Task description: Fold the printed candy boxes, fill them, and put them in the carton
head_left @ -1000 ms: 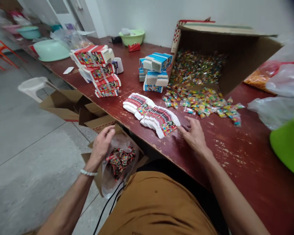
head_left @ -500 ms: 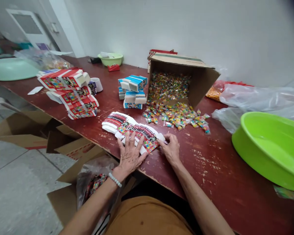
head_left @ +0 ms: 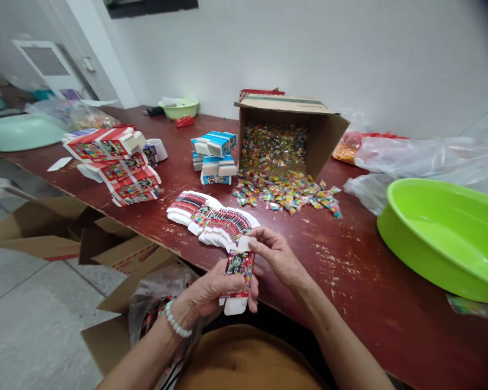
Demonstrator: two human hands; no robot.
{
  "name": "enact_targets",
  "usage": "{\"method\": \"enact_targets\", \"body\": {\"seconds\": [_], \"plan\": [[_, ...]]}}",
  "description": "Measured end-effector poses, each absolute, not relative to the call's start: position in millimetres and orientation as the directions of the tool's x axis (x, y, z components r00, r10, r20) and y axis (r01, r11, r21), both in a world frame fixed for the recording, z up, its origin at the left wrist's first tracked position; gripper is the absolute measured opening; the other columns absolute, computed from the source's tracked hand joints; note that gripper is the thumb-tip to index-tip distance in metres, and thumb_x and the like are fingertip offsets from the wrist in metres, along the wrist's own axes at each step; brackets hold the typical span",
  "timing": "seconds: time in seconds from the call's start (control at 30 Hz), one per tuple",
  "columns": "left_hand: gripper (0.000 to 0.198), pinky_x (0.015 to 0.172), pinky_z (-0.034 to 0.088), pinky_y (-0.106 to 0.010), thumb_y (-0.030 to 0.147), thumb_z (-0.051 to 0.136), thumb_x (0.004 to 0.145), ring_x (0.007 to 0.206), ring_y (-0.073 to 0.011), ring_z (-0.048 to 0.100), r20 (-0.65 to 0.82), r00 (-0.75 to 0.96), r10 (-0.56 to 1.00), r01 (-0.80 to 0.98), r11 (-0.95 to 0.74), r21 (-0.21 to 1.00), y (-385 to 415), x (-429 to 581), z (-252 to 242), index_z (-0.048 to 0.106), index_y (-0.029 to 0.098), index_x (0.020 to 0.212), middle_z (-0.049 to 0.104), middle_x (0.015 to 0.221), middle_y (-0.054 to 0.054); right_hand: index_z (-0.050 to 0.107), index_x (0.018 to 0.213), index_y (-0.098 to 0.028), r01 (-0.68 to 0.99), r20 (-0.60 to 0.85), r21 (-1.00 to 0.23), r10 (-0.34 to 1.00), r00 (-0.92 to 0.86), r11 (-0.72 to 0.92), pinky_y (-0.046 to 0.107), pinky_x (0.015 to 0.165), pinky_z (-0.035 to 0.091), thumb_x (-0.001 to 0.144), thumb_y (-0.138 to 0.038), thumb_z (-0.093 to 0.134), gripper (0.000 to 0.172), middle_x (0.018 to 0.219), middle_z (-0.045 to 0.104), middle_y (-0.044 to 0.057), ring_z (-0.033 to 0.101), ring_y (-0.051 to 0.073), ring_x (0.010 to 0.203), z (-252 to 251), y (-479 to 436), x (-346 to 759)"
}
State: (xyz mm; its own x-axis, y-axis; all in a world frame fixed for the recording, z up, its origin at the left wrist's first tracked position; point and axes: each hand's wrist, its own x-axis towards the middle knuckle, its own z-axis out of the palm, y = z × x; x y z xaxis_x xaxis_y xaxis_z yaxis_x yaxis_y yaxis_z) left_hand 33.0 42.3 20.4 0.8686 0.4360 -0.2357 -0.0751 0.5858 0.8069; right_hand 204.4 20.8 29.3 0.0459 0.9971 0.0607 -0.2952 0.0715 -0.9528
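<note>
My left hand (head_left: 215, 290) grips a small flat red printed carton (head_left: 238, 273) from below, in front of the table's edge. My right hand (head_left: 277, 257) pinches the carton's white top flap. Just beyond them a fanned row of flat cartons (head_left: 209, 216) lies on the dark red table (head_left: 374, 281). Farther back, a tipped cardboard box (head_left: 293, 132) spills small wrapped candies (head_left: 287, 192) onto the table.
Stacks of red boxes (head_left: 117, 162) and blue boxes (head_left: 213, 154) stand behind the row. A bright green basin (head_left: 447, 238) sits at right, plastic bags (head_left: 423, 157) behind it. Open cardboard boxes (head_left: 101, 244) and a plastic bag of filled packs (head_left: 158, 306) are on the floor at left.
My left hand came up from the bag on the floor to the fanned cartons. Both hands then lifted one flat carton off the row toward me.
</note>
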Motion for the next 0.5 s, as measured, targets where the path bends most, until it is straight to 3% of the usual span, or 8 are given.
{"method": "enact_targets", "body": {"seconds": [0.2, 0.33, 0.4, 0.5], "plan": [[0.045, 0.057, 0.053, -0.025, 0.046, 0.086, 0.060, 0.058, -0.0183, 0.068, -0.233, 0.815, 0.531, -0.103, 0.528, 0.843, 34, 33, 26, 0.068, 0.012, 0.085, 0.069, 0.070, -0.006, 0.063, 0.105, -0.024, -0.370, 0.071, -0.927, 0.997, 0.006, 0.069, 0.028, 0.067, 0.050, 0.079, -0.041, 0.074, 0.034, 0.086, 0.066, 0.001, 0.060, 0.015, 0.071, 31, 8, 198], [0.042, 0.048, 0.049, -0.022, 0.043, 0.085, 0.063, 0.048, -0.0155, 0.065, -0.230, 0.737, 0.635, -0.122, 0.460, 0.880, 32, 34, 31, 0.066, 0.014, 0.088, 0.068, 0.061, -0.002, 0.056, 0.122, -0.025, -0.287, 0.140, -0.949, 0.990, -0.006, 0.132, 0.028, 0.074, 0.050, 0.083, -0.036, 0.072, 0.044, 0.100, 0.064, 0.003, 0.060, 0.015, 0.081, 30, 0, 200], [0.035, 0.047, 0.049, -0.022, 0.039, 0.083, 0.067, 0.046, -0.0140, 0.063, -0.217, 0.697, 0.684, -0.114, 0.404, 0.908, 31, 34, 30, 0.067, 0.013, 0.083, 0.067, 0.059, -0.002, 0.058, 0.121, -0.025, -0.245, 0.129, -0.961, 0.992, 0.005, 0.126, 0.027, 0.074, 0.050, 0.081, -0.036, 0.074, 0.044, 0.104, 0.063, 0.004, 0.060, 0.015, 0.084, 30, -4, 200], [0.029, 0.052, 0.050, -0.022, 0.037, 0.080, 0.072, 0.049, -0.0129, 0.063, -0.201, 0.661, 0.723, -0.129, 0.372, 0.919, 28, 37, 27, 0.067, 0.012, 0.077, 0.067, 0.059, -0.002, 0.066, 0.103, -0.021, -0.185, 0.088, -0.979, 0.996, -0.031, 0.080, 0.027, 0.070, 0.050, 0.083, -0.042, 0.069, 0.029, 0.093, 0.065, 0.003, 0.061, 0.016, 0.079, 31, -8, 196]]}}
